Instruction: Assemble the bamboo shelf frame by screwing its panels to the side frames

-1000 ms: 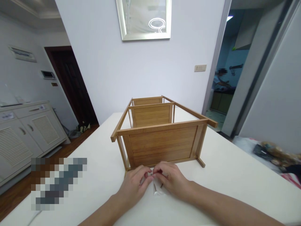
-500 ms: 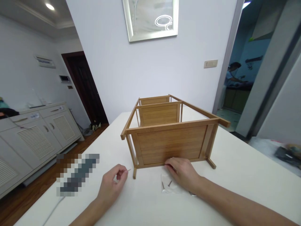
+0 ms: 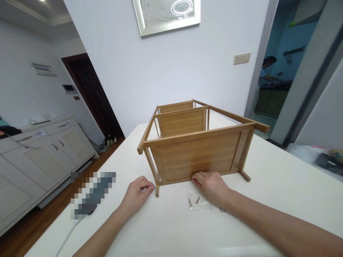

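Note:
A small wooden shelf rack (image 3: 198, 153) lies on its side on the white table, its end panel facing me. My left hand (image 3: 139, 192) is closed in a pinch at the lower left leg of the rack. A thin screw was visible in its fingertips earlier; now they hide it against the leg. My right hand (image 3: 210, 184) grips the bottom rail of the near panel, near its middle. Just below that hand, two screws (image 3: 197, 200) lie on a clear plastic bag (image 3: 205, 205). A small dark metal piece (image 3: 223, 210) shows partly under the right wrist.
To the left, a blurred-out dark object (image 3: 93, 196) with a white cable (image 3: 66, 237) rests on the white table (image 3: 166, 228). Behind the rack stands a wall. Plastic bags (image 3: 321, 157) sit at the far right. A person (image 3: 265, 75) works in the room beyond the doorway.
My left hand has moved right and slightly up, bringing its fingertips to the rack's lower left leg. The right hand keeps its place on the rail. The whole view has shifted slightly.

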The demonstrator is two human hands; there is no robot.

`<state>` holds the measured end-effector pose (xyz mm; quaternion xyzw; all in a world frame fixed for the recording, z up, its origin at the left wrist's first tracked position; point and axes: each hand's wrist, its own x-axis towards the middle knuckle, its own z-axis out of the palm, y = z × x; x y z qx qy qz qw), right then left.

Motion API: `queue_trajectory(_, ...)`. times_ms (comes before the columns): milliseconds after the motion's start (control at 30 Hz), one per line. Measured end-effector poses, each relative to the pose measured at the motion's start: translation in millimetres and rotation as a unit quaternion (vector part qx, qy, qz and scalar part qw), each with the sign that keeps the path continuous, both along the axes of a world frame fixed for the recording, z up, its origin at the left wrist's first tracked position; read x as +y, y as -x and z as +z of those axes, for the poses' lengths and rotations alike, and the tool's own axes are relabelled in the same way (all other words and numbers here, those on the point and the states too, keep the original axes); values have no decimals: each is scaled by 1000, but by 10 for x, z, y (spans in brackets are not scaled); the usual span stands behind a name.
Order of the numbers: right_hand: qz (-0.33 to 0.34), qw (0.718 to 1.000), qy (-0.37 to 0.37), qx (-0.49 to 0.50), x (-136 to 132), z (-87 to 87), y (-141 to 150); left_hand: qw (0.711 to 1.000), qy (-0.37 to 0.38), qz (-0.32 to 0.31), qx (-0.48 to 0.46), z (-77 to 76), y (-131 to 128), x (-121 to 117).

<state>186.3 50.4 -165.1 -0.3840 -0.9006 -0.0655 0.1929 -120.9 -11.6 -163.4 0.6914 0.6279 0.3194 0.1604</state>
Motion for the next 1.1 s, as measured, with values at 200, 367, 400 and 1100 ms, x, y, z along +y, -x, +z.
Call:
queue_trajectory(200, 0, 1000, 4, -5, 2, 8, 22, 1000, 4, -11, 11, -110, 21, 42)
queue_trajectory(367, 6, 1000, 7, -3, 8, -6, 22, 1000, 8, -27, 13, -145, 46, 78)
queue_trajectory(400, 6, 1000, 6, -3, 8, -11, 21, 999, 6, -28, 14, -140, 47, 79)
queue_trajectory(1100, -14, 1000, 18, 12, 29, -19, 47, 999, -12, -34, 33, -147, 45, 74)
